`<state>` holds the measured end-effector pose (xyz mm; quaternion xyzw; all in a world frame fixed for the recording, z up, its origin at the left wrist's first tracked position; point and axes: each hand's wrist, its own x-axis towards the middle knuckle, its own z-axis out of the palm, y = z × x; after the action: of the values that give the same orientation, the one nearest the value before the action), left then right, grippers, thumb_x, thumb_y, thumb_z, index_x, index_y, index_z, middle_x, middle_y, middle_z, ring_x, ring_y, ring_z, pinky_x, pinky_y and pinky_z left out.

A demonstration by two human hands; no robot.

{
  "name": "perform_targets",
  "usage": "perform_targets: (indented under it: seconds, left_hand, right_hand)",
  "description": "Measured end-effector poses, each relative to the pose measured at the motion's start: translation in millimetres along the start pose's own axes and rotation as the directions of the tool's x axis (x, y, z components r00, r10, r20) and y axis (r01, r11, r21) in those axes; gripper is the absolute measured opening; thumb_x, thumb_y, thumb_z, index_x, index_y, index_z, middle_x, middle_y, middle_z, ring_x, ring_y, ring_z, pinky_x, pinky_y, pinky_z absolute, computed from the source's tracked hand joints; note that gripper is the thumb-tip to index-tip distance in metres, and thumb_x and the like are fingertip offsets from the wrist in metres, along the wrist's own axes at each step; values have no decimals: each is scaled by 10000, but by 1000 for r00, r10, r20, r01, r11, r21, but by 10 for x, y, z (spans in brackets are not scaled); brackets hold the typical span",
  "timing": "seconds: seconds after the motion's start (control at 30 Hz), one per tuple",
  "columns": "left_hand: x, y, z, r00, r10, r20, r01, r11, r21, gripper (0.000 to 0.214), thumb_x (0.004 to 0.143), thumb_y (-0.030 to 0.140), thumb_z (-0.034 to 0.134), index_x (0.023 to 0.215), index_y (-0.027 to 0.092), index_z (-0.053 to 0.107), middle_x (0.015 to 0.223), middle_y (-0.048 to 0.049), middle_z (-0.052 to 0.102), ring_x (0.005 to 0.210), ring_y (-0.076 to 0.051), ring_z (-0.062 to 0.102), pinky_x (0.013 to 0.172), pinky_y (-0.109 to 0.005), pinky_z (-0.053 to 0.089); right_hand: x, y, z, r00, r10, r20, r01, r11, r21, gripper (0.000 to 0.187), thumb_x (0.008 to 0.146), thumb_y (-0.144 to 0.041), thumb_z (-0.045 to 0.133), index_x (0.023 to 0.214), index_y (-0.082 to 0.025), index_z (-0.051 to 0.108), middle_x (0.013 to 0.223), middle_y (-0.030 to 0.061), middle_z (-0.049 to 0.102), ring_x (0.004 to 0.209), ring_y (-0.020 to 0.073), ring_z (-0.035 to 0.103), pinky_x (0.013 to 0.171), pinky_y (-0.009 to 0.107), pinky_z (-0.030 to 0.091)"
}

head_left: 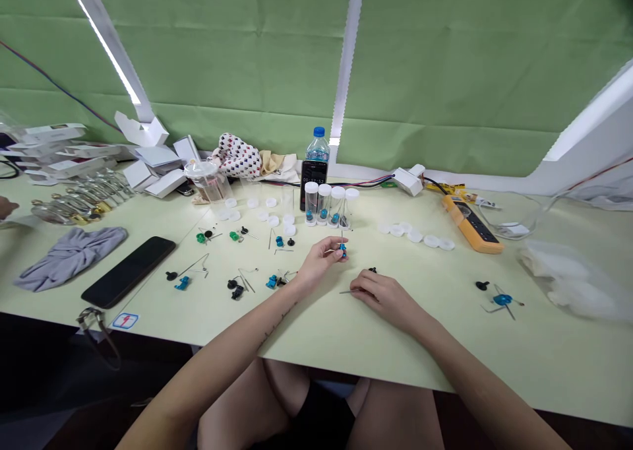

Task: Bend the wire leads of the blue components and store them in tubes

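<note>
My left hand pinches a small blue metal fitting with a thin metal rod standing up from it. Just to its right, my right hand rests low over the table, fingers curled on a thin metal rod whose end sticks out to the left. A small black part shows beyond its knuckles. Behind my left hand stand several clear tubes with white caps and blue parts inside. Loose blue pieces, black pieces, green pieces and bent rods lie to the left.
White caps lie right of the tubes; a phone showing a timer leans on a bottle. Farther right are a yellow multimeter, a blue part and a plastic bag. A black phone and grey cloth lie left.
</note>
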<state>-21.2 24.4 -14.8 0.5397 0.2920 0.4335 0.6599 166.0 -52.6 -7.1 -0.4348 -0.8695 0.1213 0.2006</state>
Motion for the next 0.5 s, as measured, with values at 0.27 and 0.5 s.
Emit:
perform_targets:
  seconds: [0.27,0.5]
  left_hand:
    - [-15,35,40,998,-13,66,20,995,-96,335,778,394,627,991,136,636,881,-60,586,754,-118,547,804,-287,435]
    - [-31,54,60,992,-34,123,56,982,-180,313,786,367,632,978,120,643,834,-60,597,730,-114,564,796,-295,445]
  right_hand:
    - [-16,-14,-13,999,11,38,-8,996,-88,149,936,-264,419,957,-228,562,908,27,580,750,146,584,653,265,448]
    - [-11,-28,-27,999,-14,37,20,990,-143,191,954,-268,374,920,-215,554,879,29,579,714,140,578,632,266,447]
